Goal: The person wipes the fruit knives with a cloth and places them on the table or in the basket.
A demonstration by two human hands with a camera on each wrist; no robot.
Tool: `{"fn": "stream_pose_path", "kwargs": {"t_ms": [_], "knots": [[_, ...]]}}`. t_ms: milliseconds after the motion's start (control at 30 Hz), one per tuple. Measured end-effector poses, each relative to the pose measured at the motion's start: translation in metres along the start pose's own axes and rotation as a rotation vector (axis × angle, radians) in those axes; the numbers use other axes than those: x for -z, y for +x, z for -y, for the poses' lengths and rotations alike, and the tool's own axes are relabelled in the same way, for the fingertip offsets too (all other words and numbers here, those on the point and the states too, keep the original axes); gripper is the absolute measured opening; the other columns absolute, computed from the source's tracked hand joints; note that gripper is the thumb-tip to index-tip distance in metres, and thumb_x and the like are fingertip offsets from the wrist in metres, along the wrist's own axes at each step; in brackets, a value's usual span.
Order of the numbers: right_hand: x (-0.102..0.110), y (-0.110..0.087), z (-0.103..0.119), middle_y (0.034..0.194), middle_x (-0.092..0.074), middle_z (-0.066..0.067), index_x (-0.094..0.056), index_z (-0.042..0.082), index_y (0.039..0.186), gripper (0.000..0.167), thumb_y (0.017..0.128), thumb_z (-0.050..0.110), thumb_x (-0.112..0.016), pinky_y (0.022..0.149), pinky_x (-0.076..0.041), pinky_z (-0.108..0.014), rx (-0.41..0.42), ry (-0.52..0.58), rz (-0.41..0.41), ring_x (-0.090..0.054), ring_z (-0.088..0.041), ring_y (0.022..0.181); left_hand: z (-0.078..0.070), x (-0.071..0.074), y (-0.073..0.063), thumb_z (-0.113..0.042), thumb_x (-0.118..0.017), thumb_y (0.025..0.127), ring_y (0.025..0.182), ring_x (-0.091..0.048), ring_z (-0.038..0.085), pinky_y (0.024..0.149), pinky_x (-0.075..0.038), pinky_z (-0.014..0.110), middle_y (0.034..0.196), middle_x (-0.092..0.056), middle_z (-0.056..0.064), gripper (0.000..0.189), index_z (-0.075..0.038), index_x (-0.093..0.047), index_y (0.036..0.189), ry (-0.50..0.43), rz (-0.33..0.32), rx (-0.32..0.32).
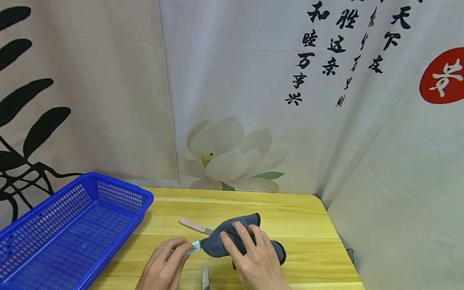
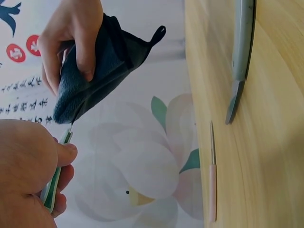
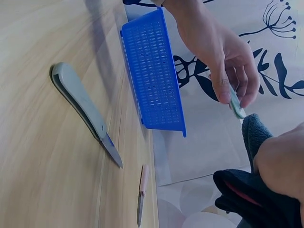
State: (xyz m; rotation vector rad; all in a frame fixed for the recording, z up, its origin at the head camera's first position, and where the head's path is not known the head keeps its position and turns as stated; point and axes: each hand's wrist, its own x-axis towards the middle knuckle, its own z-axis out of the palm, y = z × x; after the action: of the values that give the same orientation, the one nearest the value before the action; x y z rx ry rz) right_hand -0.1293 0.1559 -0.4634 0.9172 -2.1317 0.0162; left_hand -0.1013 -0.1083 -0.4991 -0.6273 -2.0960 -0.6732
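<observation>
My left hand (image 1: 163, 266) grips a small knife by its pale green and white handle (image 2: 52, 187). Most of that knife's blade is hidden at a dark blue-grey cloth (image 1: 219, 240). The cloth is folded and held by my right hand (image 1: 258, 263), thumb and fingers pressing it from both sides. Behind the cloth lies a knife with a pink handle (image 1: 192, 224), its blade partly covered in the head view. Nearer to me, between the hands, a knife with a grey-green handle (image 3: 80, 97) lies on the table with its blade out.
A blue perforated plastic basket (image 1: 129, 225) stands at the left of the wooden table (image 1: 311, 227). Printed curtains (image 1: 237, 73) hang behind the table and along its right side.
</observation>
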Motion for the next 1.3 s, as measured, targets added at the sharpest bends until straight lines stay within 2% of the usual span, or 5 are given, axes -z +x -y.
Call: {"fn": "stream_pose_path", "kwargs": {"t_ms": [233,633,867,1000,1300], "knots": [[0.002,-0.004,-0.006,0.143,-0.070,-0.014,-0.075,0.023,0.143,0.055,0.121,0.022,-0.025,0.086,-0.063,-0.046,-0.007,-0.013,-0.007,-0.062,-0.034,0.109,0.001,0.003,0.002,-0.032,-0.041,0.123,0.097,-0.071,0.022,0.086,-0.058,0.033,0.113,-0.075,0.006,0.043,-0.012,-0.078,0.115,-0.009,0.000,0.005],[0.006,-0.009,-0.027,0.140,-0.071,-0.018,-0.076,0.021,0.142,0.057,0.119,0.024,-0.024,0.086,-0.064,-0.050,-0.036,-0.061,-0.004,-0.064,-0.039,0.107,0.004,0.008,0.006,-0.032,-0.045,0.123,0.099,-0.071,0.024,0.088,-0.060,0.025,0.115,-0.075,0.007,0.042,-0.009,-0.080,0.115,-0.035,-0.055,0.004],[0.014,-0.006,-0.038,0.141,-0.070,-0.020,-0.077,0.017,0.140,0.050,0.119,0.021,-0.031,0.088,-0.062,-0.053,-0.076,-0.060,-0.047,-0.063,-0.041,0.106,0.005,0.011,0.006,-0.034,-0.045,0.122,0.102,-0.071,0.024,0.090,-0.059,0.022,0.115,-0.075,0.007,0.044,-0.009,-0.080,0.113,-0.040,-0.046,0.039],[0.019,0.001,-0.029,0.143,-0.069,-0.020,-0.075,0.017,0.143,0.048,0.120,0.022,-0.033,0.089,-0.062,-0.053,-0.068,-0.012,-0.075,-0.062,-0.038,0.107,0.006,0.011,0.006,-0.035,-0.044,0.122,0.102,-0.072,0.023,0.089,-0.059,0.025,0.115,-0.076,0.007,0.045,-0.008,-0.080,0.112,-0.028,-0.038,0.034],[0.011,0.017,0.007,0.144,-0.069,-0.014,-0.074,0.021,0.145,0.045,0.119,0.019,-0.037,0.088,-0.064,-0.044,0.047,0.071,-0.105,-0.063,-0.033,0.110,0.003,0.007,0.008,-0.034,-0.042,0.123,0.100,-0.073,0.021,0.085,-0.060,0.030,0.115,-0.076,0.007,0.045,-0.010,-0.080,0.114,0.016,-0.046,-0.020]]}}
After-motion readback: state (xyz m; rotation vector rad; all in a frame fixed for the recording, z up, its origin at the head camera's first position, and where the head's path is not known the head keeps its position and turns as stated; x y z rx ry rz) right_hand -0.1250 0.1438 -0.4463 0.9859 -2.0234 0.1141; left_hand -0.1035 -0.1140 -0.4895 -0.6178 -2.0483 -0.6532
